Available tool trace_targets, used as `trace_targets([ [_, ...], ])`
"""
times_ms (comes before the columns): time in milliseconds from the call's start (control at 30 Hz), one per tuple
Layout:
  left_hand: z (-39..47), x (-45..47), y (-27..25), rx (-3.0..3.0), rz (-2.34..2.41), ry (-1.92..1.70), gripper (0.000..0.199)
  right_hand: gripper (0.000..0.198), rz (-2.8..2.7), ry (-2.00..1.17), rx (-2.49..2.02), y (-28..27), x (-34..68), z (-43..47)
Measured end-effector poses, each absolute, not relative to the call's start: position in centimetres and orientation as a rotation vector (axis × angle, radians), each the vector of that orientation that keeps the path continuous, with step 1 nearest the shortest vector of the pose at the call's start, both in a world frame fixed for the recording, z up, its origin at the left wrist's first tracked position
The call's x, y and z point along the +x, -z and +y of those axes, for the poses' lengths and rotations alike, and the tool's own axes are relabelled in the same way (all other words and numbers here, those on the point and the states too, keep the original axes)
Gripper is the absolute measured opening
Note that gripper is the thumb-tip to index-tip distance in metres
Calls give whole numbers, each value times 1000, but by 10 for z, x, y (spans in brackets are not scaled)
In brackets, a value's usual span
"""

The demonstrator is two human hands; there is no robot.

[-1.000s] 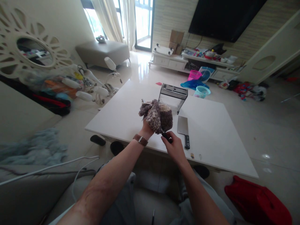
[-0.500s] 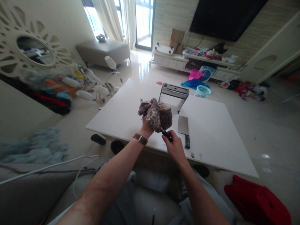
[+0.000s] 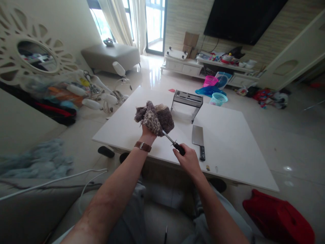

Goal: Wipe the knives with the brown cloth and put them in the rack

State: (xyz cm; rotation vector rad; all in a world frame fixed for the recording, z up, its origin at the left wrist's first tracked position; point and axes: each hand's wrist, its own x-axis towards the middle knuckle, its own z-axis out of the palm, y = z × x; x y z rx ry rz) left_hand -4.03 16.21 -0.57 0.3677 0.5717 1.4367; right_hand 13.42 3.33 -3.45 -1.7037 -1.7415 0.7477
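Observation:
My left hand is closed round a bunched, fluffy brown towel, which hides most of its fingers. Out of the towel's lower right side comes the thin metal rod of a honing steel with a small guard and a black handle. The rod's far end is hidden in the cloth. Wrapped round that handle is my right hand, near the table's front edge. A cleaver with a black handle lies flat on the white table, just right of the steel.
A knife stand with a slotted dark top is on the table beyond the towel. Two small items, one a yellowish piece, lie by the front edge. A turquoise basket stands past the far edge, and a red bag-like object at lower right.
My left hand and the towel have slid left and away from the handle, baring a length of the metal rod. My right hand has barely moved.

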Motion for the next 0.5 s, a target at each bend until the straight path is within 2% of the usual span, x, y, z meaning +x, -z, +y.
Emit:
trace_targets([
  [133,158,-34,13,387,467,-1428,44,15,-1642,-781,-1659,35,132,31],
  [500,146,-2,40,256,429,-1354,43,20,-1585,-780,-1576,40,126,33],
])
